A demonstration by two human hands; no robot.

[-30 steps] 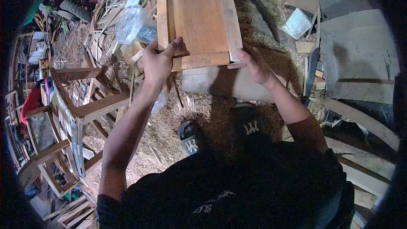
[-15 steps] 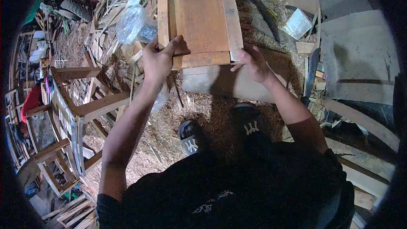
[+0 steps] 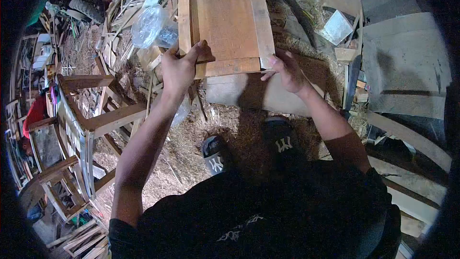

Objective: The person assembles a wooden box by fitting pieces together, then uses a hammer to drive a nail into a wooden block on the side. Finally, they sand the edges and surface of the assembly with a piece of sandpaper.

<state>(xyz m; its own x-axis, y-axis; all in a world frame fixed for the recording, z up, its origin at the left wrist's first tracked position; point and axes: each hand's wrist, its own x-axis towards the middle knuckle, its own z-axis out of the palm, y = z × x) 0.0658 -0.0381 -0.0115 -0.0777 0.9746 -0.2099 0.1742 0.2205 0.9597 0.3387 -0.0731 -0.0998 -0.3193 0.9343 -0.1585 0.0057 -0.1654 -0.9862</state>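
Observation:
A framed wooden panel (image 3: 223, 21) with an orange-brown centre is held out at the top middle, its top edge near the upper border of the view. My left hand (image 3: 181, 67) grips its lower left corner, thumb over the front of the frame. At the lower right corner, my right hand (image 3: 287, 74) holds the edge, the thumb at the corner and some fingers beneath it. Below the panel lies a flat pale board (image 3: 258, 97) on the ground, partly in shadow.
Wooden frames (image 3: 88, 124) stand at the left. A clear plastic bag (image 3: 151, 26) lies by the panel's left side. Large boards (image 3: 407, 62) rest at the right. Two sandals (image 3: 215, 156) are on ground strewn with shavings. Thin strips (image 3: 86, 242) lie lower left.

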